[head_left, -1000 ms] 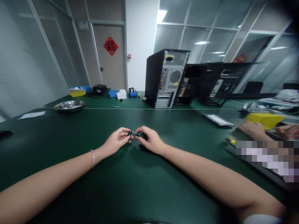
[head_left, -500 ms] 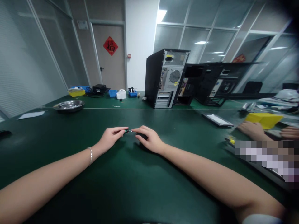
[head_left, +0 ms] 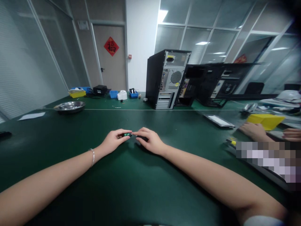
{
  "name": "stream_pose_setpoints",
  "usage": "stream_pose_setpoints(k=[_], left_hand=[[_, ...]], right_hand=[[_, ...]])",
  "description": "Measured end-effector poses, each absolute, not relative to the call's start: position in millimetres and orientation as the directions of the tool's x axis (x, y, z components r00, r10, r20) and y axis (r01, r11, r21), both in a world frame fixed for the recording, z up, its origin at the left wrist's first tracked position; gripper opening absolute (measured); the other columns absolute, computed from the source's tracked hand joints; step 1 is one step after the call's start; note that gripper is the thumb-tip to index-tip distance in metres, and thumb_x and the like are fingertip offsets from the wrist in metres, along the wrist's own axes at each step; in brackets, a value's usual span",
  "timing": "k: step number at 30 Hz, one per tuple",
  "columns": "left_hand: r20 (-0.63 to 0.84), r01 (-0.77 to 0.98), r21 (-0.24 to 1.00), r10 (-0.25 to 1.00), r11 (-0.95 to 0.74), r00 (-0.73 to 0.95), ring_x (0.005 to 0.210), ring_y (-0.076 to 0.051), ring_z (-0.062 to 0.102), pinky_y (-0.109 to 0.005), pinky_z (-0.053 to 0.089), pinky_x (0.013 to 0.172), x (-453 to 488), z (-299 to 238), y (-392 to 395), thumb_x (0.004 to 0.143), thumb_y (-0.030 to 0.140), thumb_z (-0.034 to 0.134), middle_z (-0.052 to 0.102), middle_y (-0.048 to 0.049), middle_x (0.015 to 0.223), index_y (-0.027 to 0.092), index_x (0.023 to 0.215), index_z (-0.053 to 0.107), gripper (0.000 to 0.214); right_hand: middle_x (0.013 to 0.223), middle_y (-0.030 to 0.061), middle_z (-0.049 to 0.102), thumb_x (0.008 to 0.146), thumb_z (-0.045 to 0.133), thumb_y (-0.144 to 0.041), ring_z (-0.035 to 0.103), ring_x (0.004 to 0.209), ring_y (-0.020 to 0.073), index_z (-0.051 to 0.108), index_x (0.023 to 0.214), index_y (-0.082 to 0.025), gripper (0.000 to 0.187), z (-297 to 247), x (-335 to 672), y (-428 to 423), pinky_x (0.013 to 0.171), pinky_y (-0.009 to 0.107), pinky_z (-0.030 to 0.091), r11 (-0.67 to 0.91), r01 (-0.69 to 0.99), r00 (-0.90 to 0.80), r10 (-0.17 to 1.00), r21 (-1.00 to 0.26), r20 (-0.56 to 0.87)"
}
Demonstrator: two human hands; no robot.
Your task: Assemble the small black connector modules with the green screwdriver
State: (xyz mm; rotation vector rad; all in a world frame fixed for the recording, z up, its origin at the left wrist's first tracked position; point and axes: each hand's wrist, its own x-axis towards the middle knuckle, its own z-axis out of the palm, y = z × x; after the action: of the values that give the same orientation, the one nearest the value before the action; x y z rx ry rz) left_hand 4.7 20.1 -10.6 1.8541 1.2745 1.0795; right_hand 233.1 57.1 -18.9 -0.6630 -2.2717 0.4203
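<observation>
Between the thumb and fingers of my left hand (head_left: 113,141) is a small green circuit board (head_left: 127,134) with dark edges, held just above the green table. My right hand (head_left: 150,140) is pinched on a thin metallic piece (head_left: 134,135) whose kind is too small to make out. Its tip points left and lies close to the right end of the board; whether they touch I cannot tell. The right fingers cover most of the thin piece.
Computer towers (head_left: 176,80) stand at the back right. A metal bowl (head_left: 71,107) and white paper (head_left: 31,116) lie at the left. Blue bins (head_left: 133,94) line the back. A hard drive (head_left: 219,121) and a co-worker's hand (head_left: 252,130) by a yellow sheet (head_left: 265,121) are right.
My left hand has shifted slightly right and turned, so more of the green board shows. The gap between the hands is smaller. My right hand has barely moved.
</observation>
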Motion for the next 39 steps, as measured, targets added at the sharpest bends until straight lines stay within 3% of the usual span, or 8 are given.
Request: stream_pose_setpoints(k=[16,23,31,39], left_hand=[[0.153,0.271,0.943,0.974,-0.195,0.169,0.098,-0.027,0.072,-0.041,0.055,0.092,4.9,-8.5,19.0,0.078,0.036,0.074,0.078,-0.01,0.108,0.017,0.113,0.074,0.04],[0.158,0.248,0.951,0.98,-0.185,0.124,0.097,-0.026,0.07,-0.039,0.054,0.088,5.7,-10.6,19.9,0.077,0.037,0.075,0.077,-0.0113,0.109,0.017,0.114,0.073,0.042],[0.185,0.158,0.967,0.978,-0.199,0.099,0.09,-0.021,0.066,-0.038,0.049,0.091,4.7,-12.6,24.6,0.082,0.04,0.069,0.072,-0.0102,0.111,0.017,0.109,0.073,0.036],[0.179,0.213,0.956,0.977,-0.2,0.114,0.097,-0.022,0.064,-0.038,0.047,0.093,4.1,-12.1,23.0,0.088,0.038,0.06,0.07,-0.0067,0.094,0.017,0.121,0.064,0.039]], right_hand=[[0.103,0.0065,0.069,0.094,0.059,-0.022,0.066,0.092,0.0179,0.07,0.121,-0.025,0.029,-18.0,233.6,58.7,0.086,0.033,0.054,0.824,0.218,-0.618,0.531,-0.523,0.579],[0.102,0.0071,0.068,0.094,0.059,-0.021,0.065,0.09,0.0175,0.07,0.121,-0.022,0.029,-18.4,232.6,59.1,0.084,0.032,0.053,0.808,0.253,-0.603,0.562,-0.533,0.566],[0.103,0.0073,0.069,0.094,0.058,-0.023,0.065,0.092,0.0183,0.07,0.119,-0.022,0.028,-18.1,232.9,58.4,0.086,0.033,0.053,0.829,0.234,-0.643,0.524,-0.508,0.559],[0.106,0.0073,0.07,0.094,0.059,-0.024,0.066,0.095,0.019,0.069,0.119,-0.023,0.027,-18.5,233.5,59.0,0.087,0.033,0.053,0.84,0.244,-0.688,0.502,-0.484,0.524]])
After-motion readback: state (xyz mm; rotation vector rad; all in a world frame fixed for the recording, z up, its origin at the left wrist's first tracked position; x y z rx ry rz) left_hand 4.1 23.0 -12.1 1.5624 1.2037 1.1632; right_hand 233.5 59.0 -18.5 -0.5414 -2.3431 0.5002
